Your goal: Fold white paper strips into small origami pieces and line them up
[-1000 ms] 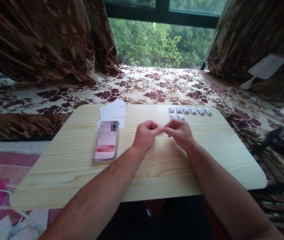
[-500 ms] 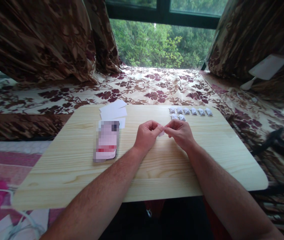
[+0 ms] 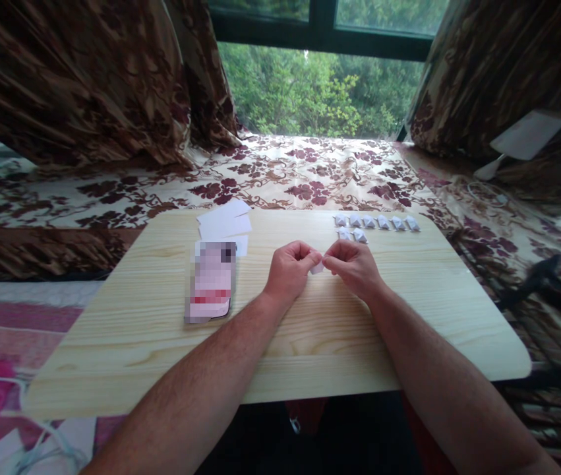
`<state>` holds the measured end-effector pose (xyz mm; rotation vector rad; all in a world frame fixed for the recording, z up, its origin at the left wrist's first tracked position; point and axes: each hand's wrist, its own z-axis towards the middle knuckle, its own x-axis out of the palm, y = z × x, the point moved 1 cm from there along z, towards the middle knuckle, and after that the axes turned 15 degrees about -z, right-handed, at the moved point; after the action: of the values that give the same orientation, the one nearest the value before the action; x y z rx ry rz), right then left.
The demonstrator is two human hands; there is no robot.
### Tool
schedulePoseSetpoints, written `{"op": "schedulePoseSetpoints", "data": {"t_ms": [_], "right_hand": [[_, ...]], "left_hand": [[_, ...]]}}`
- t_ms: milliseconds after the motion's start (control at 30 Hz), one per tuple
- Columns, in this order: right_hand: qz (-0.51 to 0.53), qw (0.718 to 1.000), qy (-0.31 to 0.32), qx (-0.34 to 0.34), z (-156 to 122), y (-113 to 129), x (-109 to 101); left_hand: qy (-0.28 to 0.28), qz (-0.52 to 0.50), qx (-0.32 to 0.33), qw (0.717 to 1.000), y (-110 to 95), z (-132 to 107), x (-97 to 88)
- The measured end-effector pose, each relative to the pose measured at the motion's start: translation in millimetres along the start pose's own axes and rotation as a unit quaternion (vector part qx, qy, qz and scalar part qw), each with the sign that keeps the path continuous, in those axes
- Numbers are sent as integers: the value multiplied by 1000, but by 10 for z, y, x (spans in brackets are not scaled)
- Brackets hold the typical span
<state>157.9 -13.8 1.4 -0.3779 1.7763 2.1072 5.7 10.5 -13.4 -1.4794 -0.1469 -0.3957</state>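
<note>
Evidently the work is well under way: eight small folded papers (image 3: 369, 222) sit near the far right of the table (image 3: 320, 336), six in the back row and two in a shorter row just in front, each with a raised, peaked top. Those look finished. One more small piece of paper (image 3: 316, 267) is between the two hands, above the middle of the table and a little nearer than the short row. The left hand (image 3: 287, 267) pinches it between thumb and forefinger; the right hand (image 3: 354, 262) has thumb and finger pressed together on its right edge. It seems only part-shaped, though the fingers hide too much of it to tell which fold it has reached. White paper sheets (image 3: 223, 221) lie overlapping at the far left, flat and apparently unused, with a phone (image 3: 211, 280) partly over the nearest one, so some material appears to remain
</note>
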Motion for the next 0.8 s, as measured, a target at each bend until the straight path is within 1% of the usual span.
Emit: {"op": "schedulePoseSetpoints", "data": {"t_ms": [400, 533, 600, 700, 800], "right_hand": [[-6, 1000, 4, 1, -7, 13, -11], [1, 1000, -8, 6, -1, 12, -15], [6, 1000, -17, 15, 6, 12, -22], [25, 999, -27, 33, 19, 11, -33], [45, 998, -31, 38, 30, -3, -35]], "left_hand": [[-10, -24, -13, 1000, 14, 5, 10], [-12, -10, -15, 1000, 10, 7, 13], [1, -13, -23, 1000, 10, 10, 16], [31, -53, -33, 998, 18, 13, 24], [35, -64, -29, 997, 34, 13, 26]]}}
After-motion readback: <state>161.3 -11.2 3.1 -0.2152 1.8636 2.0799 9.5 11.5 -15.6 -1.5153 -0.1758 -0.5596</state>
